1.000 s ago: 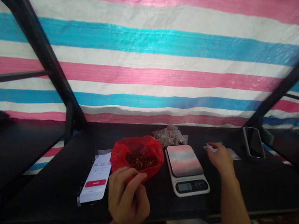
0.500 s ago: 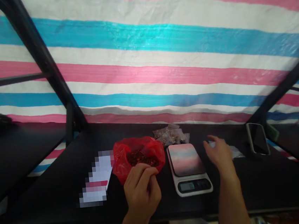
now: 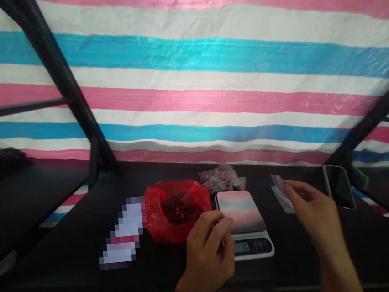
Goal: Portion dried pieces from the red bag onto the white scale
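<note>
phone on the worktop (image 3: 123, 233): screen pixelated, nothing readable
scale display (image 3: 241, 247): too small to read; near-left corner of the scale hidden by the left hand (image 3: 207, 259)
left fingers: curled, any contents hidden
clear packets at the worktop's far edge (image 3: 222, 179): contents too small to tell
right forearm (image 3: 337, 274): cut by the bottom edge

I am looking at a makeshift stall or packing spot under a tarpaulin (image 3: 208, 71) striped pink, blue and white, held up by dark metal poles (image 3: 60, 81). On the black surface (image 3: 70, 250) sit a small digital scale (image 3: 245, 221), a red plastic bag (image 3: 176, 209) of dried red bits, and small filled clear packets (image 3: 221, 178) behind.
</note>
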`<state>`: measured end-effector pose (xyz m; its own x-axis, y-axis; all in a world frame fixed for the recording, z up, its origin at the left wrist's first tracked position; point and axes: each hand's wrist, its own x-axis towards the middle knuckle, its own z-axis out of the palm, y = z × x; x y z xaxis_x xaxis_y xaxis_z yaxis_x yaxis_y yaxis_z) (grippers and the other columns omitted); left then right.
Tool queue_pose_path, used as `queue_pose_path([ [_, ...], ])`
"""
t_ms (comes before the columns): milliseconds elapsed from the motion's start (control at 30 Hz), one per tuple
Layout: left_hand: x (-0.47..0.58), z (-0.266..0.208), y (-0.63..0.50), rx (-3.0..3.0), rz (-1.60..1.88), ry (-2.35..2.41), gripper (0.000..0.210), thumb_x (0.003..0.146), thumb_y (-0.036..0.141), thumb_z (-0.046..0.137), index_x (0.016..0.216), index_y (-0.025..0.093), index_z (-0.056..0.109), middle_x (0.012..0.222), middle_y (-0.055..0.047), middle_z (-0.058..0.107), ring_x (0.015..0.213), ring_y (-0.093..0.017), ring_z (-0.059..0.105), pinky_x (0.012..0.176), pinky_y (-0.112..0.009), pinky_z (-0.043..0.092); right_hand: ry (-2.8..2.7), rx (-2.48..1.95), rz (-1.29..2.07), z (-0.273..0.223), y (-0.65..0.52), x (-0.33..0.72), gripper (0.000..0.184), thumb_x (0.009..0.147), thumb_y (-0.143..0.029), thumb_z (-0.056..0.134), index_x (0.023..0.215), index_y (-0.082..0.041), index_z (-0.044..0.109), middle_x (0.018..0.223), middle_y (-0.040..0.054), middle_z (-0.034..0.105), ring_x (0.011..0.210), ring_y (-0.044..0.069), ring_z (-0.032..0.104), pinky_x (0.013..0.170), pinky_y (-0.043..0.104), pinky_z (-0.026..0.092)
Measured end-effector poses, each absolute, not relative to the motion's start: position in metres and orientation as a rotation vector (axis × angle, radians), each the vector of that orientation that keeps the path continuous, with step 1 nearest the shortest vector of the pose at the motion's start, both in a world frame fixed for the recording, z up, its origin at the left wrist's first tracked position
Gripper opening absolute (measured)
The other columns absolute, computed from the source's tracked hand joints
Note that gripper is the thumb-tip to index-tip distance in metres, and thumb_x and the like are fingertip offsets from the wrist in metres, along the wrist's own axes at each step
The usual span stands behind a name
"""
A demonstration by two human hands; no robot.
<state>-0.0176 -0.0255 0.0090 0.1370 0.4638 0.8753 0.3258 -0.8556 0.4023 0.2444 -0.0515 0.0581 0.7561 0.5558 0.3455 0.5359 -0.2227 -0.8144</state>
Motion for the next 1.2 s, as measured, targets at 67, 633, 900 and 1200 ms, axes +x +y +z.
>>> queue_pose_path([
  [67,-0.007,0.005,-0.027,2.346,1.774,0.834,0.033,0.095,0.009,0.062,0.126,0.020,0.064,0.116,-0.013,0.073,0.108,-0.023,0.073,0.095,-0.036,0.062,-0.821,-1.856,0.063,0.072,-0.061,0.247,0.041,0.069,-0.054,0.072,0.090,-0.021,0.084,0.083,0.0139,0.083,0.073,0.033,0.075,0.064,0.039,0.053],
  [633,0.018,-0.008,-0.019,1.903,1.521,0.738,0.051,0.085,0.016,0.078,0.132,0.028,0.061,0.119,-0.005,0.076,0.106,-0.022,0.077,0.093,-0.034,0.065,-1.669,-1.717,0.442,0.098,-0.076,0.135,0.016,0.077,-0.014,0.054,0.078,-0.026,0.064,0.079,-0.0010,0.071,0.070,0.019,0.064,0.064,0.027,0.045],
  [900,-0.020,-0.013,-0.030,2.043,1.479,0.681,0.080,0.082,0.053,0.088,0.148,0.030,0.050,0.133,-0.011,0.073,0.119,-0.029,0.074,0.101,-0.042,0.063,-1.792,-1.789,0.527,0.095,-0.065,0.127,0.024,0.088,-0.019,0.051,0.089,-0.027,0.073,0.087,0.0019,0.074,0.077,0.021,0.069,0.072,0.032,0.048],
  [1200,-0.081,-0.019,-0.032,1.869,1.598,1.003,0.065,0.085,0.034,0.086,0.143,0.029,0.056,0.135,-0.009,0.072,0.121,-0.028,0.072,0.102,-0.041,0.061,-1.886,-1.696,0.682,0.102,-0.037,0.049,0.024,0.085,-0.007,0.055,0.083,-0.025,0.071,0.089,0.0007,0.074,0.079,0.020,0.067,0.070,0.030,0.045],
])
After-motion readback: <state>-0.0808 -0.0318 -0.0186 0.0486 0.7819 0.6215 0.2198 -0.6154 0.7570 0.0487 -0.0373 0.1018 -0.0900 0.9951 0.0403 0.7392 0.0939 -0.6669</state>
